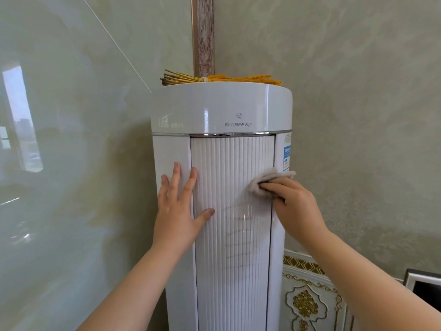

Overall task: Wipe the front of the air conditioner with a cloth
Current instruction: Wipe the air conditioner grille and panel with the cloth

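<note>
A tall white floor-standing air conditioner (pixel 222 108) stands in the room corner, with a vertically ribbed front panel (pixel 229 168). My left hand (pixel 179 206) lies flat with spread fingers on the panel's left edge. My right hand (pixel 293 204) grips a crumpled grey-white cloth (pixel 260 185) and presses it against the right side of the ribbed panel, just below a blue label (pixel 287 156) on the unit's right flank.
A bundle of dried yellow stalks (pixel 214 79) lies on top of the unit. Glossy green wall panels close in on the left and right, with a marbled corner trim (pixel 204 34) behind. An ornate gold-patterned panel (pixel 307 299) and a dark framed object (pixel 424 287) sit at the lower right.
</note>
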The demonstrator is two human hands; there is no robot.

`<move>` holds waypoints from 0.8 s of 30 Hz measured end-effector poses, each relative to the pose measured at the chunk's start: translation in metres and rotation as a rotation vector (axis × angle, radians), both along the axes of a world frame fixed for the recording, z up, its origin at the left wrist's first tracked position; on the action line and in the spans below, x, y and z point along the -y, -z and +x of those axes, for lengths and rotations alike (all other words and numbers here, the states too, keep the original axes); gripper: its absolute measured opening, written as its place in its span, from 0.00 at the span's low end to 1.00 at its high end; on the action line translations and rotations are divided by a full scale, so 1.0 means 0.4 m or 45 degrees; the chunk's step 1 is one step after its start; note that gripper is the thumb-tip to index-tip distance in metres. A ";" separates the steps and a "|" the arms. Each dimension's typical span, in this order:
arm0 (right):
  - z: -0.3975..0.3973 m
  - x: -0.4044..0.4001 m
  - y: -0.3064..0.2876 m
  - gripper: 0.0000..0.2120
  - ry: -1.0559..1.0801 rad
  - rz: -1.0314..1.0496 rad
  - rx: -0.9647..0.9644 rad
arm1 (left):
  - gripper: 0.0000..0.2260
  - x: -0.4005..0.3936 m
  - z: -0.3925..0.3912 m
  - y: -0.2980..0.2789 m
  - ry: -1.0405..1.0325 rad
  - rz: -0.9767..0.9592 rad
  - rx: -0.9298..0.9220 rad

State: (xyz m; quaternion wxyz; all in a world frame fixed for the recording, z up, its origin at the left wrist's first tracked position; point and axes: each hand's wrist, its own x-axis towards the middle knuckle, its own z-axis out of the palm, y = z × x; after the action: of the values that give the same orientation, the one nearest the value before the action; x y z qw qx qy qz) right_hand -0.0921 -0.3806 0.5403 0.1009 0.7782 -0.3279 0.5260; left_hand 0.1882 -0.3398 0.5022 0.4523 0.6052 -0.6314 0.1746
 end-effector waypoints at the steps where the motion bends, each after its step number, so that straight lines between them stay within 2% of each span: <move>1: -0.007 0.003 0.001 0.18 0.003 0.046 0.047 | 0.50 0.001 0.000 0.001 0.000 0.006 -0.002; 4: 0.009 -0.003 0.007 0.18 0.008 0.101 0.147 | 0.50 0.004 0.001 0.004 -0.004 0.006 0.007; 7: 0.069 -0.025 0.014 0.18 -0.006 -0.026 0.116 | 0.51 0.006 -0.001 0.007 -0.014 -0.011 0.017; 11: 0.162 -0.047 0.004 0.13 -0.141 -0.216 -0.101 | 0.50 0.006 -0.002 0.006 -0.018 -0.017 0.002; 17: 0.227 -0.059 -0.001 0.18 -0.207 -0.214 -0.443 | 0.47 -0.005 -0.003 0.004 0.001 -0.041 -0.005; 21: 0.180 -0.053 -0.003 0.16 -0.156 -0.208 -0.386 | 0.47 -0.006 -0.004 0.001 -0.033 -0.027 0.026; 24: 0.124 -0.042 0.005 0.15 -0.090 -0.150 -0.225 | 0.50 -0.003 -0.003 0.005 -0.043 -0.002 0.020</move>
State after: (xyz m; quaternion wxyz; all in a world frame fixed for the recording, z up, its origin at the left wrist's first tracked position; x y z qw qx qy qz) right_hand -0.0427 -0.3636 0.5381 0.1564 0.8253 -0.2586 0.4771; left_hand 0.1870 -0.3384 0.5003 0.4450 0.6140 -0.6244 0.1874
